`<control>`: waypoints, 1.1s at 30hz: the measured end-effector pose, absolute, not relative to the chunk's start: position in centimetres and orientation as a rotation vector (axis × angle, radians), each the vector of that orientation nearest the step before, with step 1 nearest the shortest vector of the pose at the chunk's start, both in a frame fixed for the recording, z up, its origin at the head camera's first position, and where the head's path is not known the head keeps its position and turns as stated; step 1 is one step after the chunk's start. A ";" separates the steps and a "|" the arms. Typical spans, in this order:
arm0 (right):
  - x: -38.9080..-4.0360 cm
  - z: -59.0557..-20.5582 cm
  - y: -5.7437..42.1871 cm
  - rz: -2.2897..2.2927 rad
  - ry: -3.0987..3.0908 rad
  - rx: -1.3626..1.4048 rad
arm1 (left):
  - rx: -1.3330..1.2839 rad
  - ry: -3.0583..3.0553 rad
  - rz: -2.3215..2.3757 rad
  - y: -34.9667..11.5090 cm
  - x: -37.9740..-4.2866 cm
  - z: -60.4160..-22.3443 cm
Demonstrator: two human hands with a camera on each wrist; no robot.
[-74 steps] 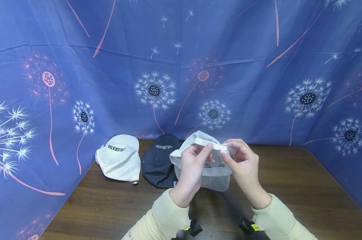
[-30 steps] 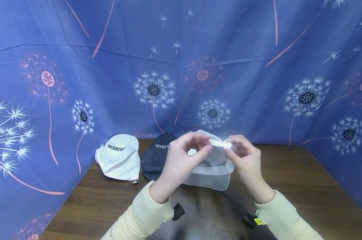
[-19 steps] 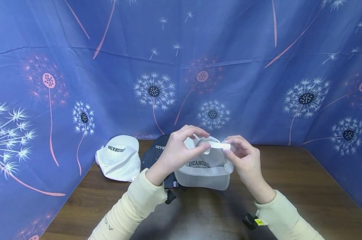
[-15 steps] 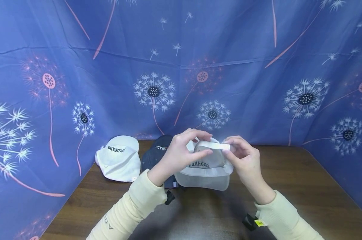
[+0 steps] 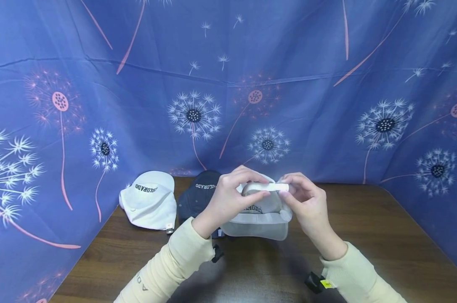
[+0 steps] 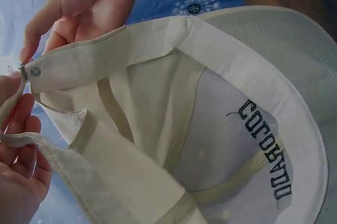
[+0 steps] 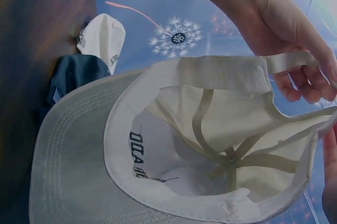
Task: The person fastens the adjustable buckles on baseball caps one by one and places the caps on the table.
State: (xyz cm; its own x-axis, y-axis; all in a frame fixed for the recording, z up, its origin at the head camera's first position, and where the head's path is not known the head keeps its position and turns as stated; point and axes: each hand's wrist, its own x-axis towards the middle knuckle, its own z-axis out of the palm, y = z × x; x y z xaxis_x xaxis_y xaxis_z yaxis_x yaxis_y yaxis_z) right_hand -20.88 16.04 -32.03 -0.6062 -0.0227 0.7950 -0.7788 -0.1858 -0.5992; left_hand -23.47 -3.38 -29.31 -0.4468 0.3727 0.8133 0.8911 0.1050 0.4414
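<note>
Upside down in mid-air, a light-coloured baseball cap [image 5: 255,229] shows its hollow inside and back-to-front lettering [image 6: 266,153]. My left hand [image 5: 232,189] pinches the cap's pale back strap [image 5: 268,187] between thumb and fingers. At the strap's other end, my right hand [image 5: 308,202] grips the band by a small metal buckle [image 6: 23,72]. In the left wrist view the right hand comes in from the top and the left fingers [image 6: 23,163] from the lower left. The cap's brim [image 7: 73,150] points towards my body.
On the brown wooden table [image 5: 365,235], a white cap [image 5: 149,206] lies at the left. A dark cap [image 5: 196,195] beside it is partly hidden by my left hand. A blue dandelion-print cloth [image 5: 228,84] hangs behind and along both sides.
My left hand has shifted left along the strap, spread its fingers off it, then closed on it again. The right hand keeps its grip, slightly further right. The cap stays raised.
</note>
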 end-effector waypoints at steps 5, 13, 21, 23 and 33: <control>-20.9 -32.1 16.1 1.836 -1.558 0.944 | -1.232 -1.868 -1.392 -3.3 -23.5 -29.6; -20.9 -32.1 16.0 1.810 -1.595 0.935 | -1.265 -1.814 -1.436 -3.0 -23.6 -29.9; -20.9 -32.3 15.9 1.822 -1.609 0.932 | -1.269 -1.822 -1.433 -2.8 -23.4 -29.8; -20.8 -32.2 15.8 1.817 -1.609 0.945 | -1.270 -1.843 -1.426 -2.8 -23.3 -29.7; -20.8 -31.7 15.9 1.774 -1.647 1.018 | -1.244 -2.000 -1.357 -3.2 -22.9 -28.8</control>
